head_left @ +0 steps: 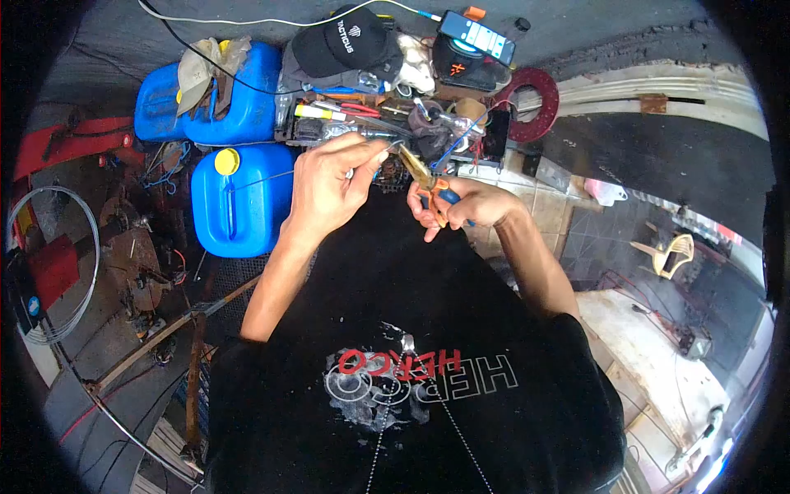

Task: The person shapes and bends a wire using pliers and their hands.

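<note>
My left hand (333,185) is closed, its thumb and fingertips pinching a thin metal wire (267,177). One end of the wire sticks out leftward over a blue jerrycan; the middle is hidden behind the hand. In my right hand (477,206) is a pair of pliers (418,170) with orange and blue handles, fingers wrapped round the grips. The plier jaws point up and left, at the short end of wire beyond my left fingertips. Whether the jaws are clamped on that end is too small to tell.
A blue jerrycan (262,216) with a yellow cap stands at left, more blue containers (255,90) behind it. Ahead lie mixed tools (346,111), a black cap (336,45) and a lit phone (477,37). A wire coil (92,272) hangs far left, near a rusty metal frame (148,354).
</note>
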`<state>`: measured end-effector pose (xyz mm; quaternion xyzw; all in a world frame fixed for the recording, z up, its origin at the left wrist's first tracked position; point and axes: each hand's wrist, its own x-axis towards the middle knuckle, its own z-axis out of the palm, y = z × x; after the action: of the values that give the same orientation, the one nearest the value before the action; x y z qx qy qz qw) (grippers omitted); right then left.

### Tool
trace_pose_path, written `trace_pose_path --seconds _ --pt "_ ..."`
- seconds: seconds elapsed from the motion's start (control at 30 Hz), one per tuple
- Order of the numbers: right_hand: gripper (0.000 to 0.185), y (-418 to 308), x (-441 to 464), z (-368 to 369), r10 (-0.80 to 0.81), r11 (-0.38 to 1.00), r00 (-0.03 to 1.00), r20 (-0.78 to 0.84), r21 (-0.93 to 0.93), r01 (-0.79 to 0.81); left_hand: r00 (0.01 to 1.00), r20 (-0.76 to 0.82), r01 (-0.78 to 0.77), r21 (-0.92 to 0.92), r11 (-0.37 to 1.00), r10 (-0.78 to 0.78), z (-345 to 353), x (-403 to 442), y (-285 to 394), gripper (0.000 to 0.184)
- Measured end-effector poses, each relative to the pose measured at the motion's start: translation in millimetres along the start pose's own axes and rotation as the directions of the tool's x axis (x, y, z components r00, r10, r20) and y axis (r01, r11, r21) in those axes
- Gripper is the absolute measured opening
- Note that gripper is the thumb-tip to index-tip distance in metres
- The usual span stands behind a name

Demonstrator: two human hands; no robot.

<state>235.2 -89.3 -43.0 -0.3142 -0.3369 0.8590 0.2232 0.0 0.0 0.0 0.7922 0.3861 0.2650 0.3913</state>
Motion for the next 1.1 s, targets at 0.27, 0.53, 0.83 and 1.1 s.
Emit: trace_pose_path --seconds 0.27,0.53,0.83,1.1 --pt "0.028 -6 3 20 -0.092 0.991 0.967 -0.238 -0.113 0.067 0.998 0.061 -0.016 -0.083 0.996 0.021 -6 4 10 0.015" --pt "0.024 15 22 21 -0.140 0.967 0.859 -0.493 -0.255 0.011 0.978 0.187 0.078 0.067 0.995 -0.090 -9 11 0 0.021" --pt "0.018 13 39 22 -0.252 0.902 0.726 -0.640 -0.427 -0.063 0.984 0.083 0.137 0.188 0.973 -0.154 3 15 6 0.022" --pt "0.023 -2 52 20 -0.367 0.776 0.561 -0.743 -0.576 -0.255 0.982 0.027 0.171 0.302 0.938 -0.188 15 25 6 0.020"
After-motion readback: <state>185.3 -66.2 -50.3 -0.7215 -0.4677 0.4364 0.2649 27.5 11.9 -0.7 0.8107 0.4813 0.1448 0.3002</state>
